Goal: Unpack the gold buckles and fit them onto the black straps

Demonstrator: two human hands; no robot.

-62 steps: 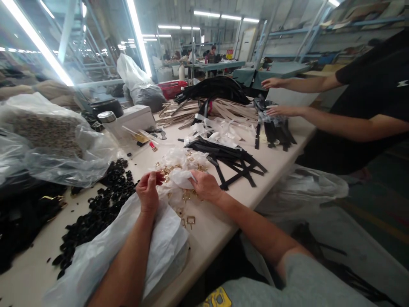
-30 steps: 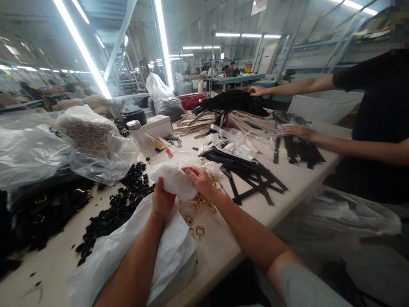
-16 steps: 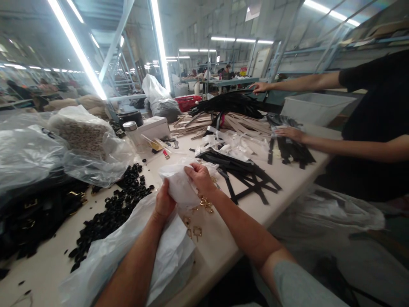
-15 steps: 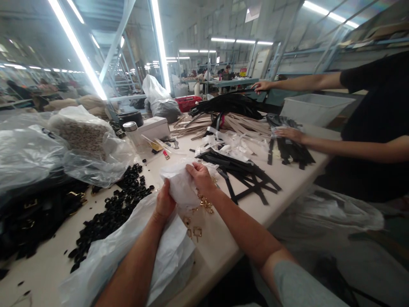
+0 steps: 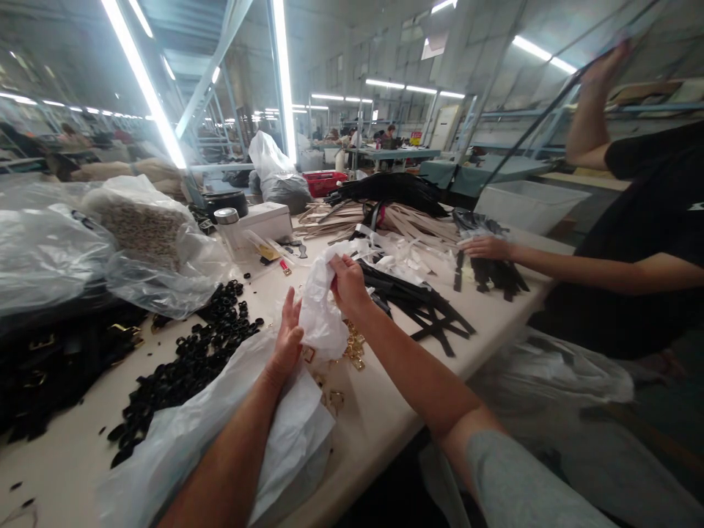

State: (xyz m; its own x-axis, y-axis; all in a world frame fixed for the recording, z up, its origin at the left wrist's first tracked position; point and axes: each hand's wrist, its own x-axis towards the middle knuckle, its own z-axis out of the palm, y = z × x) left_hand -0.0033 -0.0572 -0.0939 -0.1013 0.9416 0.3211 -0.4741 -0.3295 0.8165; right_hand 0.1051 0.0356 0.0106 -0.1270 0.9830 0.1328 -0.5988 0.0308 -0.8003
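Observation:
My right hand (image 5: 347,283) grips the top of a small white plastic bag (image 5: 322,312) and holds it up above the table. The fingers of my left hand (image 5: 287,340) are stretched out along the bag's lower left side, touching it. Gold metal buckles (image 5: 352,350) lie scattered on the table just under the bag. A larger white plastic bag (image 5: 242,433) lies below my left forearm.
A heap of black rings (image 5: 192,359) lies to the left. Clear bags (image 5: 137,242) of parts sit further left. Black straps (image 5: 423,304) lie to the right. A co-worker in black stands at the right, one hand (image 5: 484,248) on straps, the other arm (image 5: 591,110) raised.
My right hand has lifted the small bag upright, and my left hand has opened along its side. The co-worker's far arm has swung up from the table, pulling a strap.

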